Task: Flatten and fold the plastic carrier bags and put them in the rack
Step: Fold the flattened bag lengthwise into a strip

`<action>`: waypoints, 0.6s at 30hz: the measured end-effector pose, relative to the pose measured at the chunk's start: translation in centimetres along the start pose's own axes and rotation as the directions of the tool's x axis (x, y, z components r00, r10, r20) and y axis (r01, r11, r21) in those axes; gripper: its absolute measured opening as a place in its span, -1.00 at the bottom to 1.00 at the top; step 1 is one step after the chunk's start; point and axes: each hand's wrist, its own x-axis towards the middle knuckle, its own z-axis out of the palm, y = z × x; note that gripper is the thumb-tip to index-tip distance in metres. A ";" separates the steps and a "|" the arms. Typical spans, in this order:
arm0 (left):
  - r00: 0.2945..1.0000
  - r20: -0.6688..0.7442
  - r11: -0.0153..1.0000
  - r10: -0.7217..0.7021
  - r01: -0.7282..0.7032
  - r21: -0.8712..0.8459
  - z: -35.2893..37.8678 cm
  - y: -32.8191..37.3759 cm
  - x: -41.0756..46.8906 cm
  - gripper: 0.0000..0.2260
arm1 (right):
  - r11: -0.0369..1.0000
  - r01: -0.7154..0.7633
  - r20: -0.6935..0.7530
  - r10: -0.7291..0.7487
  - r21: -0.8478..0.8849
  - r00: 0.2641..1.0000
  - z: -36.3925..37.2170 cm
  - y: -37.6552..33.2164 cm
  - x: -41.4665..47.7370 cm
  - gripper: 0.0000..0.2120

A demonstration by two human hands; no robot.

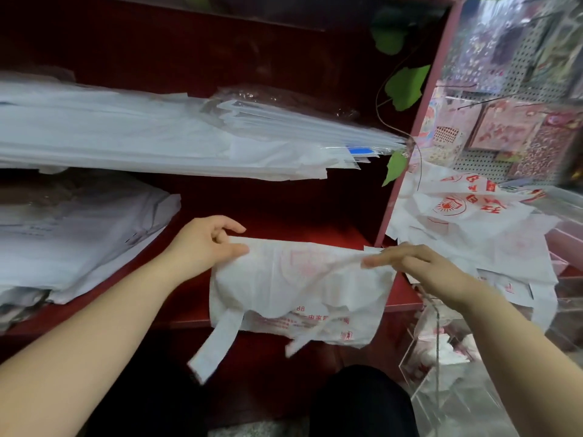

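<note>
Bag (pixel 296 288) pinched taut between both hands (pixel 205 244) (pixel 419 269).

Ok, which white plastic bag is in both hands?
The white, red-printed carrier bag on the lower red shelf, top edge held by the left hand and right hand; the others lie in piles.

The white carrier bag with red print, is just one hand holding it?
No, the left hand pinches the carrier bag at its upper left corner and the right hand pinches its upper right edge.
</note>
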 end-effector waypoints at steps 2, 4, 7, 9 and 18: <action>1.000 -0.005 0.999 0.028 -0.028 0.039 0.4 -0.1 -0.3 -0.68 | 0.999 0.037 -0.099 -0.037 -0.002 0.994 0.2 0.1 -0.1 -0.84; 0.999 -0.047 1.000 0.018 -0.018 0.016 0.7 -0.2 -0.4 -0.59 | 0.998 0.059 -0.261 -0.063 -0.025 0.963 0.5 0.5 0.1 -0.81; 0.995 -0.072 0.981 -0.067 0.052 -0.184 0.9 -0.2 -0.4 -0.38 | 0.996 0.043 -0.394 -0.007 0.083 0.919 1.0 1.2 0.4 -0.82; 0.986 -0.049 0.949 -0.157 0.137 -0.284 1.0 -0.4 -0.1 -0.42 | 0.985 0.032 -0.440 0.047 0.169 0.897 1.1 2.0 0.9 -0.79; 0.952 -0.005 0.866 -0.307 0.277 -0.416 2.2 -3.4 2.5 -0.84 | 0.899 -0.082 -0.417 0.278 0.430 0.866 2.5 4.8 4.9 -0.81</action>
